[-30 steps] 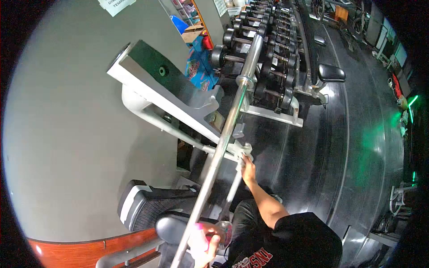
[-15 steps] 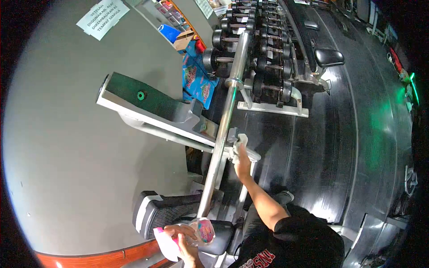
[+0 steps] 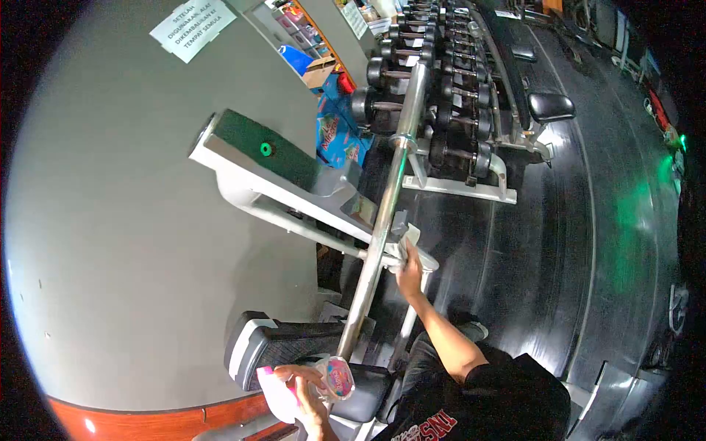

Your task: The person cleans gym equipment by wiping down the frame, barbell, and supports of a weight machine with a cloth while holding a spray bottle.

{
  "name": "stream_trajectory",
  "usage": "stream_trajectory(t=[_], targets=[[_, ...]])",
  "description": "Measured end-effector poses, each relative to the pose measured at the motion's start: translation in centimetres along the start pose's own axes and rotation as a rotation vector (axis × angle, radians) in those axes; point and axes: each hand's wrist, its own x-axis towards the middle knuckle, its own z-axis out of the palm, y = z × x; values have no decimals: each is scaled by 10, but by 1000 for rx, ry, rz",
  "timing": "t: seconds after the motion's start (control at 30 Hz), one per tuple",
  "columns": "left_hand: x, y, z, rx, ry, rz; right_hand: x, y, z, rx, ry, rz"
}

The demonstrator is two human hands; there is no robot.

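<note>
My left hand (image 3: 307, 389) is wrapped round a clear spray bottle (image 3: 339, 378) with a white and pink top, low in the view beside the padded bench seat (image 3: 365, 393). Farther up, my right hand (image 3: 409, 275) presses a pale cloth (image 3: 409, 239) against the white metal frame (image 3: 429, 262) of the bench. Between my two hands a long steel barbell (image 3: 376, 257) runs up and away, resting across the frame. The right fingers are partly hidden by the cloth.
A rack (image 3: 461, 189) with several black dumbbells stands ahead. A grey wall (image 3: 132, 242) with a paper sign (image 3: 193, 28) is on the left, above a brown bench edge (image 3: 162, 422). Blue packages (image 3: 334, 132) lie by the wall. Black flooring (image 3: 529, 257) extends to the right.
The camera view has shifted. My left hand has brought the bottle from the barbell to the seat's side. My right hand and the cloth have moved slightly along the frame.
</note>
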Motion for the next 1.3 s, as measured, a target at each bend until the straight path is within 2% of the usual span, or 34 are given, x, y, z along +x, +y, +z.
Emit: stream_trajectory(t=[0.03, 0.13, 0.17, 0.2, 0.23, 0.27, 0.3, 0.33, 0.43, 0.5, 0.53, 0.6, 0.63, 0.7, 0.73, 0.8, 0.83, 0.9, 0.97, 1.03, 1.1, 1.17, 1.2, 1.23, 1.3], targets=[[3, 15, 5, -21, -28, -55, 2, 8, -4, -152, -35, -19], [7, 13, 7, -52, -60, 52, -11, 73, -5, -217, -3, -43], [5, 13, 7, -59, -46, 51, -16, 98, -6, -234, -11, 155], [5, 16, 11, -46, -3, -14, -9, 87, -12, -254, -19, 350], [4, 19, 11, -35, 40, -78, -3, 74, -16, -256, -28, 334], [5, 8, 7, -57, 1, 17, 3, 62, -20, -191, -62, 376], [6, 8, 6, -64, 15, 19, 7, 44, -20, -129, -98, 421], [9, 9, 8, -77, 0, 52, 7, 41, -12, -191, -48, 329], [13, 15, 9, -113, -13, 73, 6, 4, 0, -83, -22, -44], [16, 19, 5, -50, -71, 36, 3, -9, -3, -61, -47, 15], [15, 19, 4, -103, -34, -21, -1, 9, -5, -118, -98, -1], [21, 25, 2, -48, -73, 26, -12, 70, -4, -274, -164, 2], [23, 28, 1, 5, -124, 73, -12, 68, -10, -269, -171, 74], [21, 32, 1, -86, -94, 71, -5, 92, -9, -240, -200, 91], [20, 34, 1, -102, -122, 54, 0, 82, -12, -246, -192, 85], [18, 23, -3, -69, -189, 62, 13, 28, -15, -120, -182, 261], [19, 20, -3, -75, -190, 65, 15, -14, -15, -161, -192, 423], [20, 18, -4, -113, -207, 65, -1, 5, 16, -61, 16, -18], [19, 21, -5, -124, -206, 41, -9, 8, 16, -59, 9, -64], [22, 23, -5, -136, -195, 27, -9, 10, 12, -200, -22, -88], [22, 22, -5, -66, -205, 137, -3, -3, 4, -153, -64, -33], [19, 20, -4, -105, -188, 42, -2, -20, -14, -174, -178, 143], [20, 20, -1, -68, -152, 97, -4, 35, -7, -249, -117, 33], [20, 18, 2, -27, -113, 152, -6, 66, -14, -258, -127, 29], [20, 15, 0, -16, -141, 148, -12, 95, -24, -518, -419, 348]])
